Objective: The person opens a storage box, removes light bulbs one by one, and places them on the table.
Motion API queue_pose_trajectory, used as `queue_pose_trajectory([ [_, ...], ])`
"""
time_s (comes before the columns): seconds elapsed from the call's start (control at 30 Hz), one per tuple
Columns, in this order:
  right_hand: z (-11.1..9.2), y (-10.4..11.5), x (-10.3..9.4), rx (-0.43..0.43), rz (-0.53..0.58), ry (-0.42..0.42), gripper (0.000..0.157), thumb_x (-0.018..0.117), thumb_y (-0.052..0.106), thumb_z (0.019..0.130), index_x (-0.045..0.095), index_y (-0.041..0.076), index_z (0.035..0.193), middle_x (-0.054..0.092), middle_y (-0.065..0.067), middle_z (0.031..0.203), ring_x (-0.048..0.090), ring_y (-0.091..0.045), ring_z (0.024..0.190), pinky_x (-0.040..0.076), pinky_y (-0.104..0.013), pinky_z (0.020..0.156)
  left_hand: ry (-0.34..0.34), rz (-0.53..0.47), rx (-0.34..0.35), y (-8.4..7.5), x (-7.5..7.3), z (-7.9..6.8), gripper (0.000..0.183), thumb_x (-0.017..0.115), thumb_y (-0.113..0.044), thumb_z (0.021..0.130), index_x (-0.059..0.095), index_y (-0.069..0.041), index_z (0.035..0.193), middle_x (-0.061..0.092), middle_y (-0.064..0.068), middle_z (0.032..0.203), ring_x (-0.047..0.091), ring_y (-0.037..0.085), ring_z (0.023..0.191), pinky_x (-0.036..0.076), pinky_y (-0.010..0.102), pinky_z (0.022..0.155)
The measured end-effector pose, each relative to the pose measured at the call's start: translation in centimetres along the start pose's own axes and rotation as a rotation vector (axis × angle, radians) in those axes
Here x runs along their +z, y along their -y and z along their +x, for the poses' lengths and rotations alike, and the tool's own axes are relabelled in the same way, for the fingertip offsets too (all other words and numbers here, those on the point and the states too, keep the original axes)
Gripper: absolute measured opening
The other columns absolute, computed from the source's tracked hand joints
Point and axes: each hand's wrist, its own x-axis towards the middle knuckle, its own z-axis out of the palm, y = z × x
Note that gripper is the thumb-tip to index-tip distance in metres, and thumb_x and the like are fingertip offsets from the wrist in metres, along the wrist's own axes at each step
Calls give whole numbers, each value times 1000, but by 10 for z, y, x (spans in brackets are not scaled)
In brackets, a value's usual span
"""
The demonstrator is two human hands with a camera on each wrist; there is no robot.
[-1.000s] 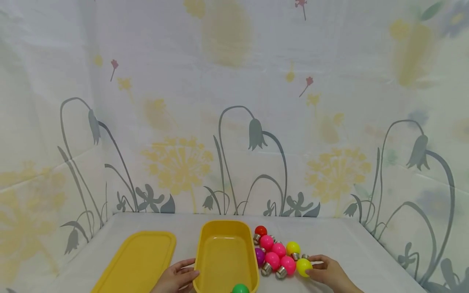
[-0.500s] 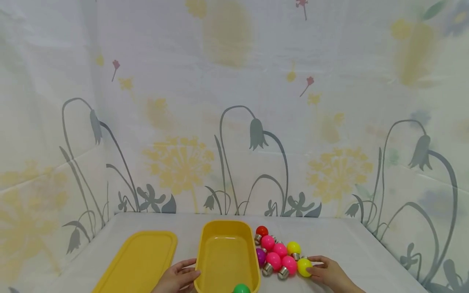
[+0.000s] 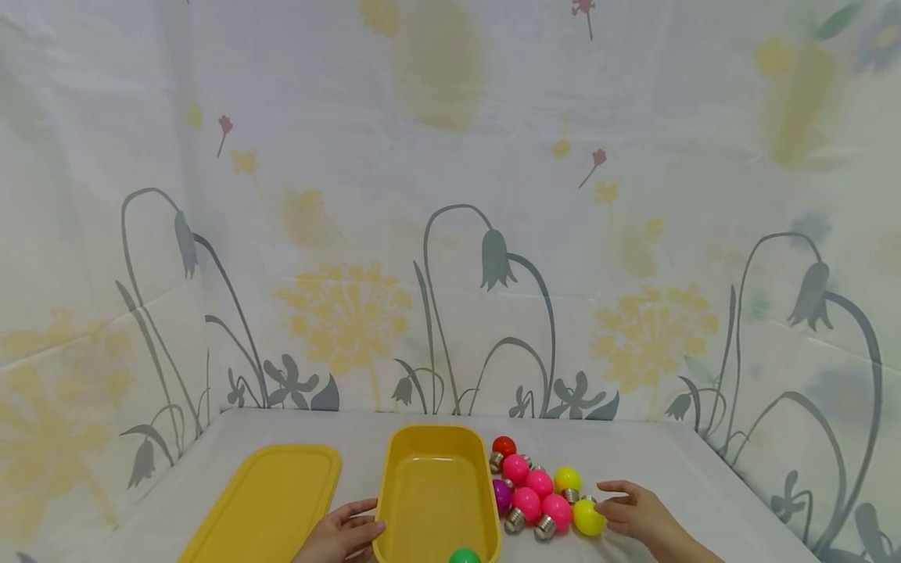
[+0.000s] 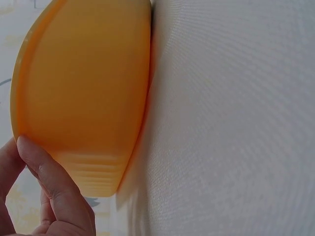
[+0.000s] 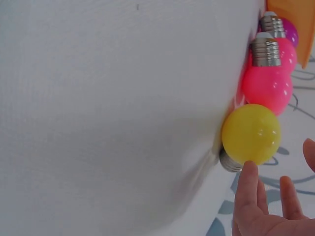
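Note:
A deep yellow plastic box [image 3: 439, 500] stands on the table, and a green ball-shaped bulb [image 3: 464, 556] shows inside its near end. My left hand [image 3: 340, 533] pinches the box's left rim; the left wrist view shows a fingertip [image 4: 29, 147] at that rim. To the right lies a cluster of coloured light bulbs with metal screw bases. Its nearest yellow bulb [image 3: 588, 518] is beside my right hand [image 3: 642, 516], whose fingers are spread and hold nothing. In the right wrist view one fingertip overlaps the edge of that bulb.
A flat yellow lid [image 3: 263, 504] lies left of the box. The cluster includes a red bulb [image 3: 504, 446], a purple bulb [image 3: 502, 496], several pink bulbs [image 3: 516, 469] and another yellow bulb [image 3: 567, 479]. A flower-printed curtain [image 3: 450, 234] hangs behind the white table [image 3: 704, 477].
My right hand has let go of the near yellow bulb and drawn back slightly to the right, its fingers opening. The left hand stays at the box rim.

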Motion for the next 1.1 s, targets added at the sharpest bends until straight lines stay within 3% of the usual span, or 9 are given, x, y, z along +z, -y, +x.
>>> queue_pose_trajectory([
  [0.3,-5,19,-1,-82,3,-2,43,64,4,86,47,-14,122,60,-14,94,61,-25,82,52,-41,79,-19,17,-11,0,1,0,65,74,-19,79,43,10,128,60,12,97,62,16,78,52,30,76],
  [0.77,-11,51,9,-116,-58,27,41,68,11,85,54,-6,119,60,-13,100,60,-28,87,52,-39,79,-20,6,-20,1,1,1,66,74,-19,79,42,9,129,59,13,97,61,17,79,52,31,77],
  [1.1,-7,70,30,-164,-59,163,39,67,9,85,53,-7,118,60,-12,97,61,-32,90,52,-45,78,-7,12,-12,0,0,0,63,74,-20,80,43,9,128,59,10,96,61,16,78,52,30,76],
])
